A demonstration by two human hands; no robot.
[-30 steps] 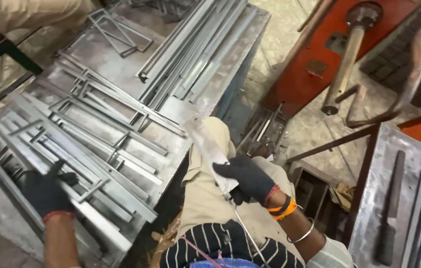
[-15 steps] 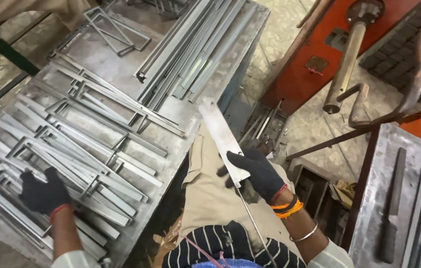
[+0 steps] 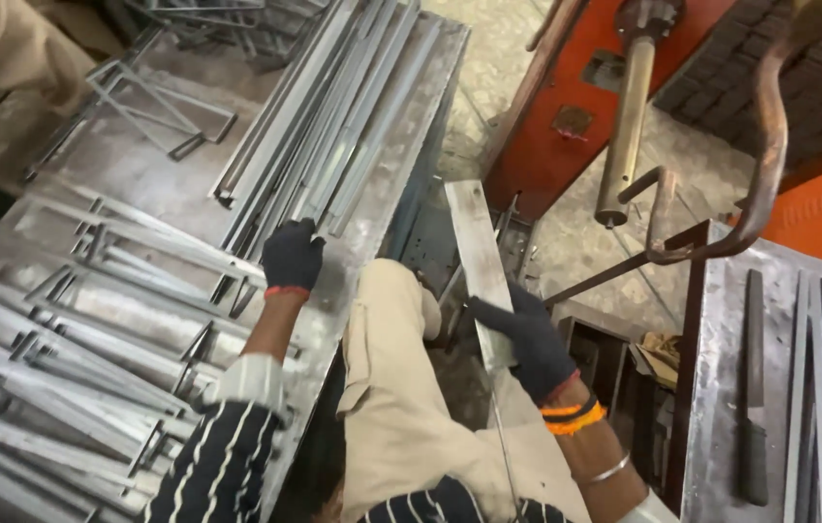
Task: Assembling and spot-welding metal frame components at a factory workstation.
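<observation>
My right hand (image 3: pixel 530 339), in a black glove, grips a long flat metal strip (image 3: pixel 477 254) that points away from me over my knee. My left hand (image 3: pixel 291 256), also in a black glove, rests on the near end of a bundle of long metal strips (image 3: pixel 333 126) lying on a steel-topped table (image 3: pixel 120 165). Its fingers curl over the strip ends; whether it grips one I cannot tell. Nearer me on that table lie several welded metal frames (image 3: pixel 91 329) in rows.
An orange machine (image 3: pixel 575 107) with a brass-coloured rod (image 3: pixel 626 116) and a bent copper arm (image 3: pixel 759 155) stands ahead on the right. A second metal table (image 3: pixel 721 387) with strips is at the right edge. Another person's beige sleeve (image 3: pixel 4 48) is at top left.
My left hand has moved from the welded frames up and right to the ends of the long strips. My right hand has swung the flat strip forward and more upright in view.
</observation>
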